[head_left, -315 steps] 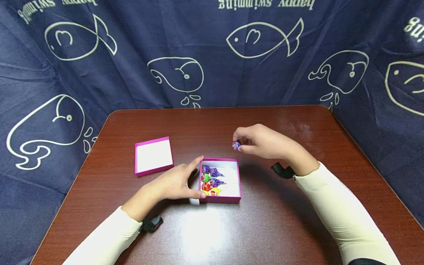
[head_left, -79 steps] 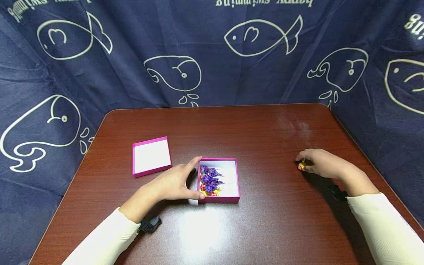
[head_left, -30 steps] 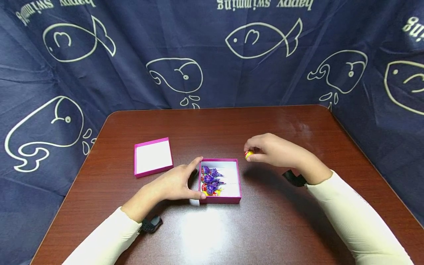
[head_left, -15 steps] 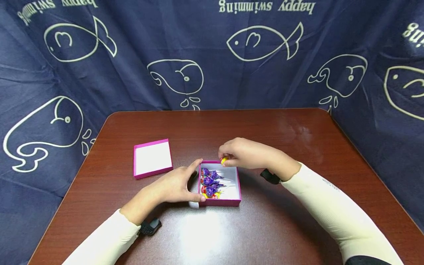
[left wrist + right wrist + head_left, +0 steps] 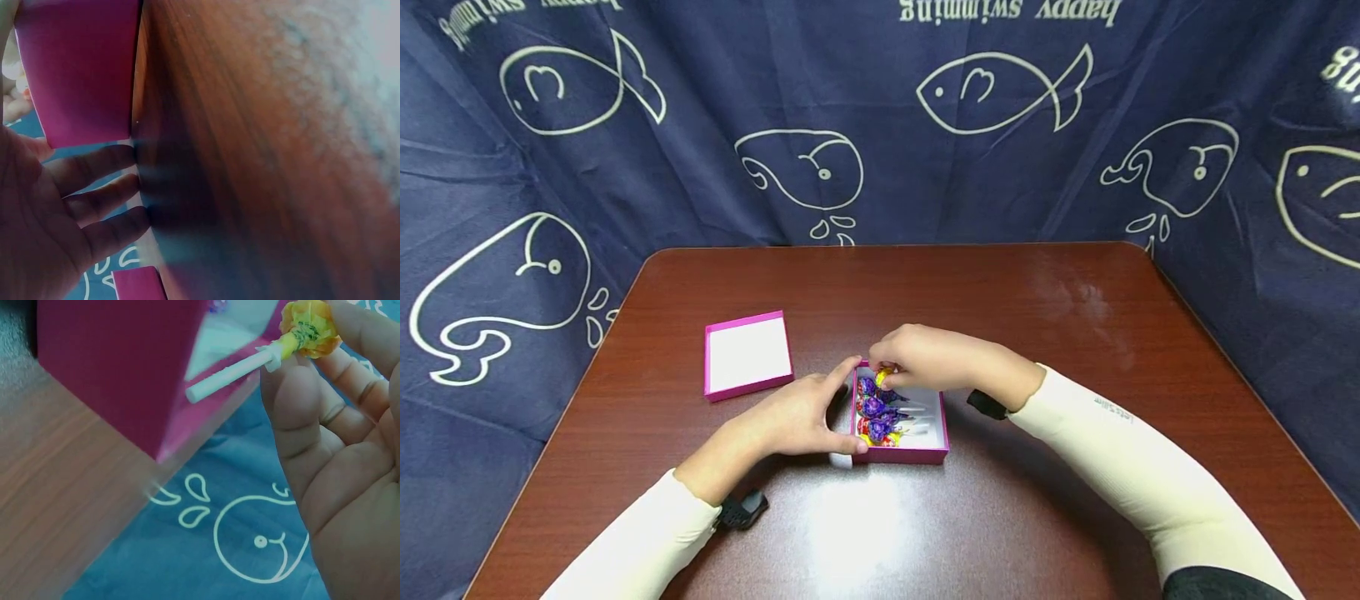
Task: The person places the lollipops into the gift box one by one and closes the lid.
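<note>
My left hand [image 5: 805, 415] holds the left side of a magenta open box [image 5: 902, 456], with the index finger at its far corner and the thumb at its near corner. Other fingers of that hand stretch out straight below the box wall [image 5: 87, 81] in the left wrist view. Over the box's far left part, my right hand [image 5: 928, 358] pinches a yellow-wrapped lollipop [image 5: 309, 328], its white stick slanting down. Inside lie several lollipops: purple ones [image 5: 874, 407] on top, with red and yellow wrappers [image 5: 891, 438] partly under them. Their sticks point right.
A magenta lid [image 5: 749, 354] with a white inside lies left of the box, behind my left hand. The brown wooden table [image 5: 1037, 283] stretches around both. A dark blue curtain [image 5: 880, 83] with fish and whale drawings hangs behind and at the sides.
My right hand has carried the yellow lollipop leftward from the table's right side to over the box. Since the earliest frame, more purple lollipops lie inside. My left hand has stayed at the box.
</note>
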`<state>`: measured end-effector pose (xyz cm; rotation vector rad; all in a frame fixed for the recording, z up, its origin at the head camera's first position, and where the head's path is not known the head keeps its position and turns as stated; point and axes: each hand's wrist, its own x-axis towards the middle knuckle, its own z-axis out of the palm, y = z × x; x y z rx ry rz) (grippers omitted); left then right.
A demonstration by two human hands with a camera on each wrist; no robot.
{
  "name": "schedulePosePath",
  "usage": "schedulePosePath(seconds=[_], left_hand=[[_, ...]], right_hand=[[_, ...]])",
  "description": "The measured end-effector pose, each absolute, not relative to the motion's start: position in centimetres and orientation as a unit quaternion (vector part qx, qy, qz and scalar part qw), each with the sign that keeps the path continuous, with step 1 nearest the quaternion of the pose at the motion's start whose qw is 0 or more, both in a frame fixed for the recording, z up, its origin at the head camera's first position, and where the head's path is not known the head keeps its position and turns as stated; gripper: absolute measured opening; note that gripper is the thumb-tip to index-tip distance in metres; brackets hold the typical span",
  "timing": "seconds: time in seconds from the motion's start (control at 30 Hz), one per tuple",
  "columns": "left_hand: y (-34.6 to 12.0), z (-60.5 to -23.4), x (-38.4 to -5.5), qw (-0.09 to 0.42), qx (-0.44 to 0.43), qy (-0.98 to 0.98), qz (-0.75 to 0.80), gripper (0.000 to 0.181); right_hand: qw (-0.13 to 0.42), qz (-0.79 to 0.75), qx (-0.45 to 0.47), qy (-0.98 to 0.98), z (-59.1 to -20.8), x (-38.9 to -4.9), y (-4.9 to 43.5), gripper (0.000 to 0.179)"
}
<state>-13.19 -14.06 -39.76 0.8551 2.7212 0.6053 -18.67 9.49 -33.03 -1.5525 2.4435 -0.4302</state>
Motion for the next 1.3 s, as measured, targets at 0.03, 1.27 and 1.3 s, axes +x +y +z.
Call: schedulePosePath(seconds=[0.03,1.27,1.3], left_hand=[[-14.1,-39.7,-13.2,0.114,0.291,0.927,0.207,0.119],[-13.9,-39.8,-13.3,0.104,0.301,0.923,0.215,0.115],[-13.9,-39.8,-13.3,0.106,0.299,0.924,0.213,0.115]], right_hand=[[0.110,-0.143,-0.528,0.830,-33.2,-18.6,9.4,0.009],[0.016,0.015,-0.502,0.864,-35.3,-17.0,7.7,0.007],[0.017,0.014,-0.503,0.864,-35.3,-17.0,7.7,0.007]])
